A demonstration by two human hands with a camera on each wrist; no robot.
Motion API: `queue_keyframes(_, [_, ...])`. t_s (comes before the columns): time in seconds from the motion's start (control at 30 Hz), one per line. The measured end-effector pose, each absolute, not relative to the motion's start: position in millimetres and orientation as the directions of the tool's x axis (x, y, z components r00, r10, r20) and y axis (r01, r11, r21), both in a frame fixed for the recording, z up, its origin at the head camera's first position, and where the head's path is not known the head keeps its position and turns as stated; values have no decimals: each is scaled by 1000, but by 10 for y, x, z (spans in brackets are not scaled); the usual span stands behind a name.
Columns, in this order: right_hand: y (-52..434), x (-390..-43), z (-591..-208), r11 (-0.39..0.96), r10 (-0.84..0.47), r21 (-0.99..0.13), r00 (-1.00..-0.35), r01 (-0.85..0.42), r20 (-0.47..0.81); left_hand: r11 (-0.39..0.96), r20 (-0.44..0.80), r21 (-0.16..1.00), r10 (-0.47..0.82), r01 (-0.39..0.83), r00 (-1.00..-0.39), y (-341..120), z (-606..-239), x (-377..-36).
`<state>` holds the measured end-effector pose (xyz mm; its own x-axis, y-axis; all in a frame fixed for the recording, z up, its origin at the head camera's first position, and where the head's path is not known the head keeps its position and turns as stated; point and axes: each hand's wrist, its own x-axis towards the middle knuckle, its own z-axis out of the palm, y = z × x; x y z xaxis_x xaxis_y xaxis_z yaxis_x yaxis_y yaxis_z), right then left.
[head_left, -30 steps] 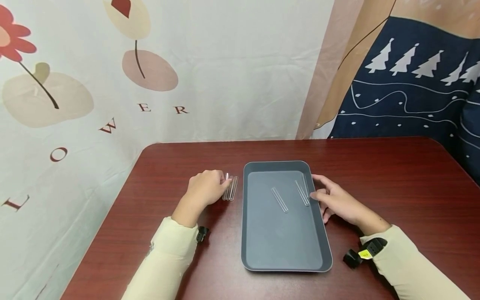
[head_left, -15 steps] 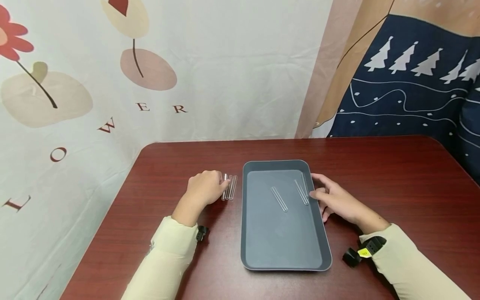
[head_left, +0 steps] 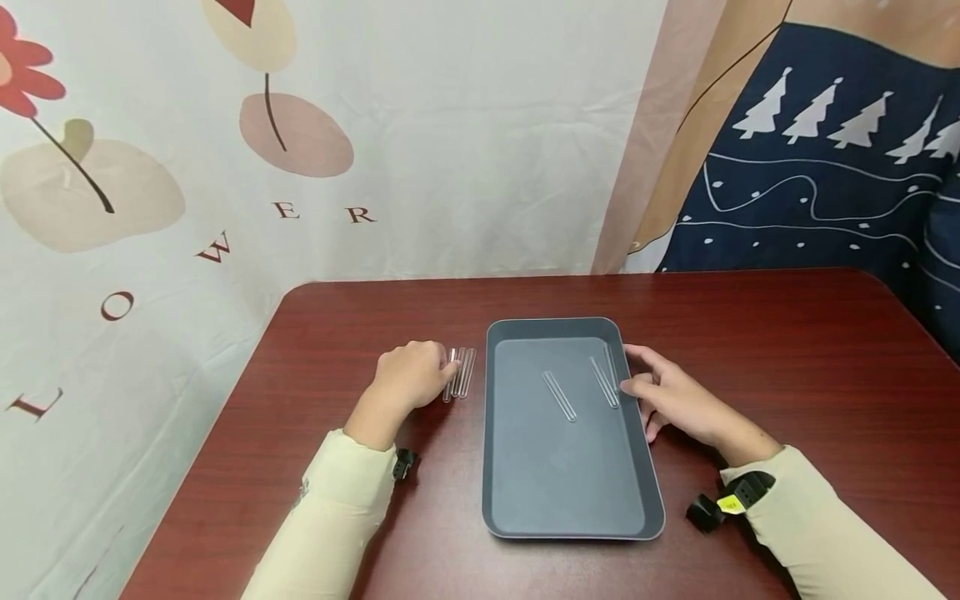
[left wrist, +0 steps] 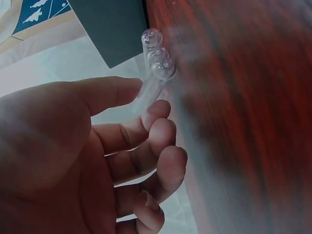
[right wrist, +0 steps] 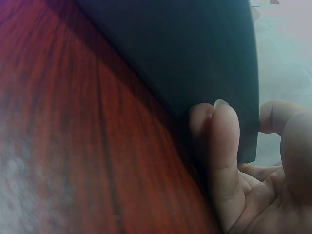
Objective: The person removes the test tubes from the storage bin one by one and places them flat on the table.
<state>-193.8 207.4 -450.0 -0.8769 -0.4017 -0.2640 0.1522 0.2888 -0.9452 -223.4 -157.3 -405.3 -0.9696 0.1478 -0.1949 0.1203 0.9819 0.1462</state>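
My left hand [head_left: 411, 375] pinches a clear glass test tube [left wrist: 151, 92] between thumb and forefinger, at the left end of a small row of test tubes [head_left: 467, 373] on the table. Their rounded ends show in the left wrist view. Just right of the row stands a grey rectangular tray [head_left: 562, 475]. Inside it, one test tube [head_left: 559, 397] lies slanted near the middle and another test tube [head_left: 603, 383] lies by the right wall, with a similar clear streak beside it. My right hand [head_left: 675, 400] holds the tray's right edge, thumb at the rim and fingers against the outer wall.
The dark red wooden table [head_left: 795, 358] has rounded far corners. Behind it hangs a pale printed cloth [head_left: 465, 167], with a navy tree-patterned cloth [head_left: 810, 192] at the right. Black devices are strapped to both wrists.
The leftmost test tube has shifted slightly apart from the others at its near end. Both hands and the tray stay almost where they were; the head view tilts slightly.
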Motion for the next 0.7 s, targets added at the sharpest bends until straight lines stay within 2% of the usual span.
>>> queue_keyframes(0.7, [2077, -1948, -4507, 292, -399, -945, -879, 146, -260, 985, -217, 129, 141, 115, -966, -1580, -4092, -2260])
